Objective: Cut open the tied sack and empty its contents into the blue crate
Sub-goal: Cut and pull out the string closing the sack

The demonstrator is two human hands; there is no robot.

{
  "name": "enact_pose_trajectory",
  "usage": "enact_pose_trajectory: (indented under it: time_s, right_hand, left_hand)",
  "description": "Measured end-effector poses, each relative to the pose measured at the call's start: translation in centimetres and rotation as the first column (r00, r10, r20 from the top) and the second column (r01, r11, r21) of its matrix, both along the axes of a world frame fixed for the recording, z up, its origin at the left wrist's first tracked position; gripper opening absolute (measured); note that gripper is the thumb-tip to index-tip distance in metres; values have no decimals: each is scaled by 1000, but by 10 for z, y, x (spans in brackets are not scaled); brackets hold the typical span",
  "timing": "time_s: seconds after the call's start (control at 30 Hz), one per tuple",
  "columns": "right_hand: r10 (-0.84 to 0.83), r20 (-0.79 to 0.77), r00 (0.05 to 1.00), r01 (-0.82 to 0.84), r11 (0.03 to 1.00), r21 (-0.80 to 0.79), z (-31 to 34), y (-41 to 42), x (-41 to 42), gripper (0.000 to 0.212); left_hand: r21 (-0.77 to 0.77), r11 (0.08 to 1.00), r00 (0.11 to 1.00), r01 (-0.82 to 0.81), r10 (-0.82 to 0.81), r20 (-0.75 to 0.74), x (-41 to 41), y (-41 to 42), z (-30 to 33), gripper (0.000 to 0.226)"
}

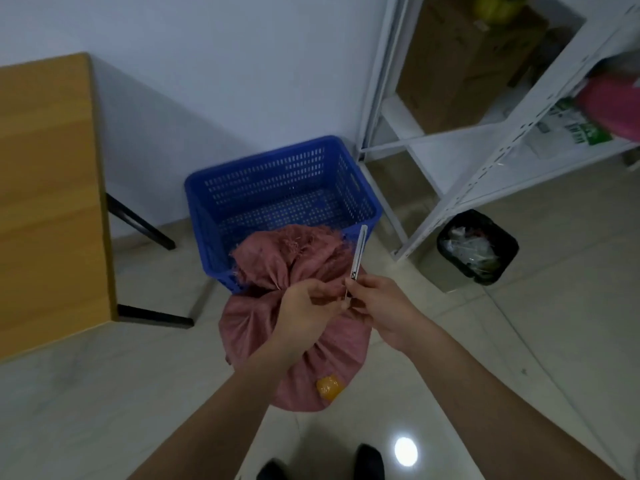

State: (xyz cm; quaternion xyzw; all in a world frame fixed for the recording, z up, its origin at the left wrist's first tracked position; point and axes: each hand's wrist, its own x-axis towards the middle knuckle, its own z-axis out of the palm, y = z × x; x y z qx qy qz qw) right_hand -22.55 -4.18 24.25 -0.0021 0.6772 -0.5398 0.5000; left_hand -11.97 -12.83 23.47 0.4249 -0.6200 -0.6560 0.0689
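Head view: the left hand [304, 306] grips the neck of the sack [294, 341] before the crate [277, 188]; the right hand [377, 306] pinches a knife [356, 261] just beside it.

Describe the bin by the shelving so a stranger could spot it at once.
Find the white metal shelving on the right. At its foot, on the tiled floor, stands a small black bin full of rubbish. Unlike the blue crate, it is black and solid-walled.

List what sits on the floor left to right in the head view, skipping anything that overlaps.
wooden table → blue crate → white metal shelf. The pink sack and black trash bin overlap those spans, so they're left out.
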Motion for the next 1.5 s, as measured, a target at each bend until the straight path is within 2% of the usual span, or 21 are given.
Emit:
enact_pose_trajectory:
  time_s: [0.13, 0.27, 0.37, 0.47, 0.53, 0.7, 0.87, 1.0, 1.07, 1.17, 1.23, 1.3, 1.4, 1.5]
  right_hand:
    - [-39, -2, 999, 39, 999, 22, -45, 5, -3, 23]
    - [-72, -4, 997, 72, 997, 24, -114, -7, 1, 24]
    - [-38, -123, 992, 40, 999, 14, -170, -18, 7, 28]
    - [4, -295, 956, -2, 1000, 8, -227, -24, 9, 31]
    - [5, -298, 955, -23, 998, -55, -266, -27, 10, 29]
    - [-2, -287, 958, -65, 973, -223, -337, -37, 7, 30]
    - [-1, -400, 917, -155, 922, -356, -385, -49, 3, 33]
    - [20, -564, 825, -241, 916, -320, -405, -56, 6, 34]
    - [68, -590, 804, -289, 913, -288, -402, -61, 10, 29]
    - [107, -589, 801, -327, 902, -281, -392, -63, 15, 24]
    - [106, -503, 858, -300, 898, -323, -390, -57, 15, 25]
    - [106, -464, 880, -290, 892, -346, -390, -49, 13, 29]
    - [93, -474, 876, -275, 902, -333, -388, -48, 10, 34]
    - [89, -506, 858, -273, 913, -303, -385, -53, 15, 33]
  left_hand:
    - [-38, 999, 997, 9, -6, 78, 4, -4, -55, 11]
    - [-119, 992, 994, -44, 56, 96, 15, -17, -125, 7]
    - [-231, 971, 993, -57, 79, 86, 19, -27, -179, 10]
    - [-359, 919, 978, -161, 198, 66, 19, -38, -234, 15]
    - [-434, 872, 960, -224, 274, 53, 19, -47, -268, 16]
    - [-458, 802, 916, -383, 394, -76, 13, -68, -329, 19]
    - [-399, 784, 876, -476, 462, -137, 11, -87, -375, 27]
    - [-535, 776, 936, -334, 338, -94, 8, -98, -388, 19]
    - [-644, 721, 951, -258, 309, -35, 7, -102, -381, 26]
    - [-765, 631, 917, -132, 371, 148, 10, -98, -363, 36]
    - [-766, 637, 910, -90, 366, 198, 15, -95, -361, 39]
    - [-731, 674, 935, -110, 319, 153, 19, -98, -365, 44]
    - [-503, 840, 962, -202, 266, 58, 21, -98, -369, 54]
    - [-373, 901, 970, -220, 241, 10, 21, -93, -369, 41]
